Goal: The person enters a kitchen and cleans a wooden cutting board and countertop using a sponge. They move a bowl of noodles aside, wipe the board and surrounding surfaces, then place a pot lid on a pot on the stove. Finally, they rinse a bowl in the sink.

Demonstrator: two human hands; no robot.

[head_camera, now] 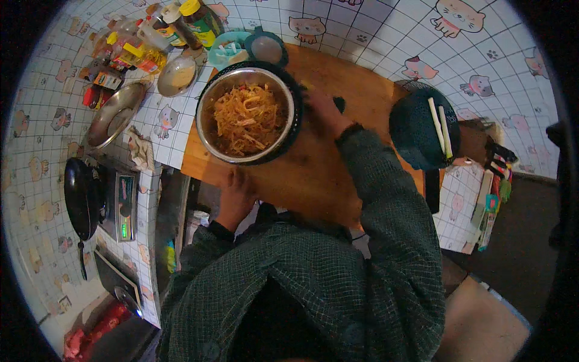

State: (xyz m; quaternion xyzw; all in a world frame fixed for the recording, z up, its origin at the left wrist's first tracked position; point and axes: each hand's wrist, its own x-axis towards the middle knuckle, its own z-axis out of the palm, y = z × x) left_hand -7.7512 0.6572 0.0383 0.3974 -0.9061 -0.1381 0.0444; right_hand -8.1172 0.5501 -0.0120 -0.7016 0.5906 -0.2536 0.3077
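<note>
A stainless steel bowl [204, 135] of shredded, noodle-like food [246, 117] sits in a dark perforated basket [296, 102] on a wooden board [312, 181]. Just below the bowl, my left hand [237, 194] is at the board's front edge with its fingers close together. My right hand [329, 111] reaches over the board to the bowl's right side. Its fingers are dark and blurred beside the basket, so whether they touch anything is unclear. A small black object [339, 105] lies right of that hand.
Right, a dark green basket [414, 131] carries two pale stalks [438, 124]. Behind the bowl stand a teal container [221, 54] and a dark round-lidded one [267, 49]. Sauce bottles [199, 25], a small bowl [177, 76], a metal basin [115, 117], a gas stove [125, 194] and a frying pan [80, 199] line the left.
</note>
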